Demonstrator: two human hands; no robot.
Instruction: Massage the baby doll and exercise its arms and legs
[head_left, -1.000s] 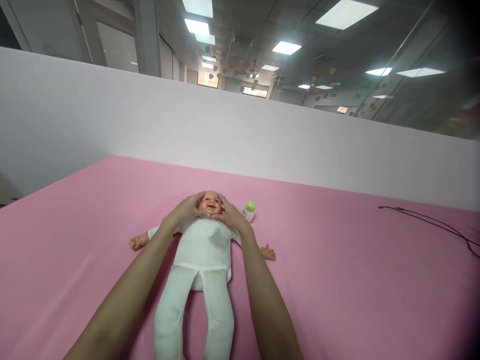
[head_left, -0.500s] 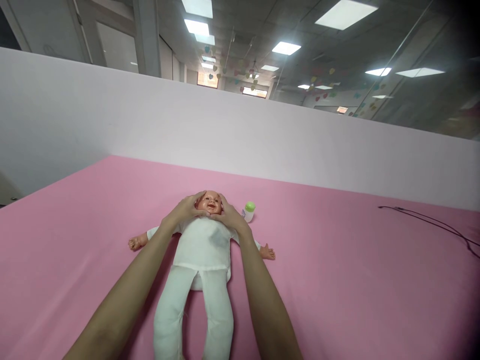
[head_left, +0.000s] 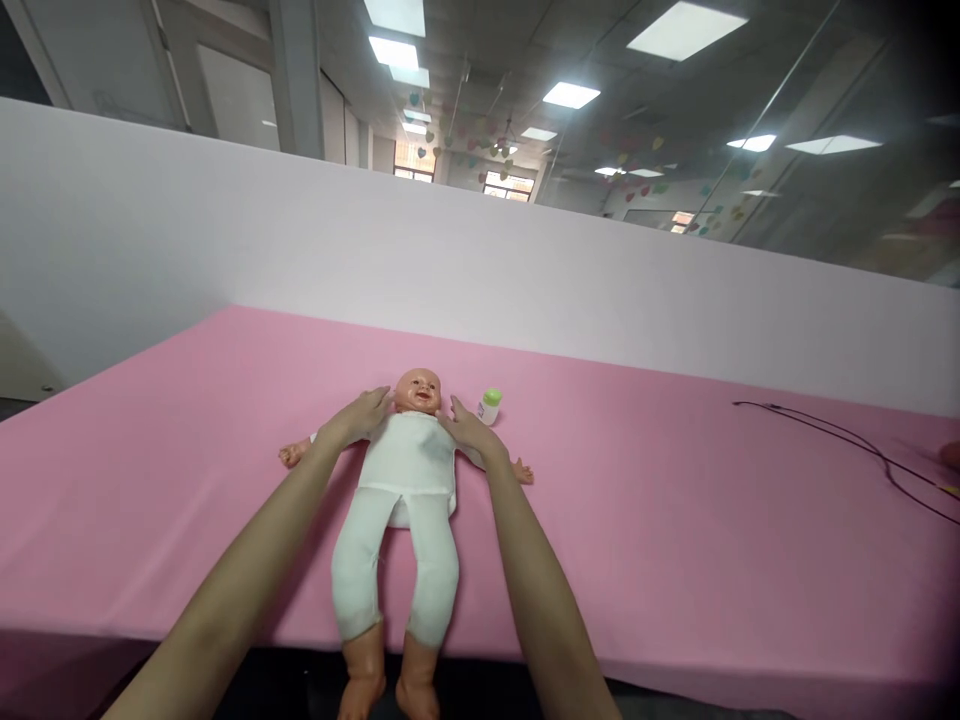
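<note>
A baby doll (head_left: 409, 455) in a white top and trousers lies face up on the pink surface, arms spread, its bare feet past the front edge. My left hand (head_left: 365, 412) is beside the doll's head at its shoulder, fingers apart and holding nothing. On the other side, my right hand (head_left: 466, 425) rests by the doll's neck and shoulder, open, thumb and fingers spread. Just beyond my right hand stands a small white bottle (head_left: 489, 407) with a green cap.
The pink table cover (head_left: 637, 520) ends at a front edge near the doll's ankles. A white low wall (head_left: 487, 265) runs along the back. Thin dark cables (head_left: 832, 430) lie at the right, near an orange-brown object (head_left: 950, 455) at the frame edge.
Both hands have come off the doll's face and moved apart to its sides. The view has shifted, so the doll's feet and the table's front edge now show.
</note>
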